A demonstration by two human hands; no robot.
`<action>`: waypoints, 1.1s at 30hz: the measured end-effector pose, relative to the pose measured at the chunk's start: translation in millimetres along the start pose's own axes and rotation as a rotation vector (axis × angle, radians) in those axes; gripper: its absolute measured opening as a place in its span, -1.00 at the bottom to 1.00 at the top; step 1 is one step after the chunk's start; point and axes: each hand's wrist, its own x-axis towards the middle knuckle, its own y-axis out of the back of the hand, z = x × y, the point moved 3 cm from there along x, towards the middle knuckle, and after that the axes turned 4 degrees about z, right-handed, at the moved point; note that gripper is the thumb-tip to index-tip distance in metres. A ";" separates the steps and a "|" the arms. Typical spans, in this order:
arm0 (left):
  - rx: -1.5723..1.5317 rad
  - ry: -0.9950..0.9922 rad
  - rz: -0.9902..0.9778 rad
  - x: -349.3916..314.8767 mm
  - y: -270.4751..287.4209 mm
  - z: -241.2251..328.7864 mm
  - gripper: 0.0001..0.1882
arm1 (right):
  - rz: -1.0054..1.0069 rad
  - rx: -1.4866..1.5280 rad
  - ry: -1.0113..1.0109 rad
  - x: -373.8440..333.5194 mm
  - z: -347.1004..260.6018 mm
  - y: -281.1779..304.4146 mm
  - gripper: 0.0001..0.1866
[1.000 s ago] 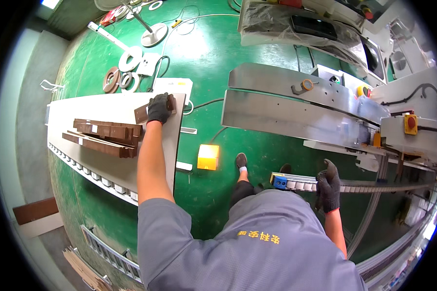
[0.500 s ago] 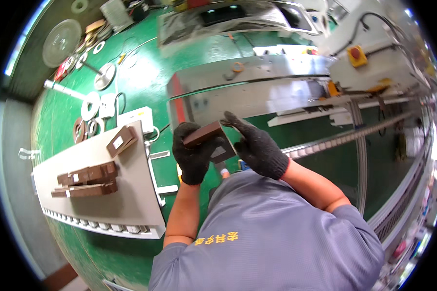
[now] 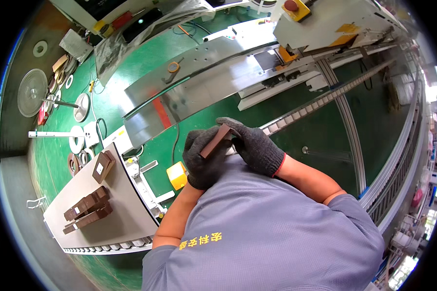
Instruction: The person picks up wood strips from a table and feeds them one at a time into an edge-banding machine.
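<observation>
- Brown panel pieces: in the head view, held in front of the person's grey shirt, clear of the table.
- Long axis: the visible narrow face slants from lower left, by the left hand, to upper right, by the right hand.
- Left hand: black-gloved, fingers closed round the pieces along their left side; it covers more of them.
- Right hand: also gloved, fingers bent in over the upper right end, touching it. The grip is partly hidden, so whether they pinch or only steady it, I cannot tell, nor how many pieces there are.
- Table: off to the person's left, with a short brown stack near its far corner and longer brown strips lying closer to the person.
- Room: ahead, a metal machine bed with a red strip; to the right, a roller rail; on the green floor, a yellow box just beyond the left hand.
</observation>
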 end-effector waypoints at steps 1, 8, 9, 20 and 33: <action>0.001 -0.009 -0.015 -2.7 -5.4 -0.4 -0.64 | 0.013 0.010 0.009 -3.7 4.5 2.7 -0.32; 0.053 -0.204 -0.131 -8.4 -36.3 -0.2 -0.61 | 0.044 -0.015 -0.022 -11.3 8.8 28.7 -0.29; 0.069 -0.257 -0.172 -5.9 -39.9 2.9 -0.60 | 0.062 -0.063 0.010 -10.7 8.1 33.7 -0.28; 0.063 -0.410 -0.247 93.8 -91.3 29.6 -0.54 | 0.435 0.070 -0.163 -13.4 48.5 118.1 -0.60; -0.874 1.099 -0.574 19.7 -231.5 -118.0 -0.66 | 0.873 0.066 -0.436 -55.1 169.8 79.2 -0.28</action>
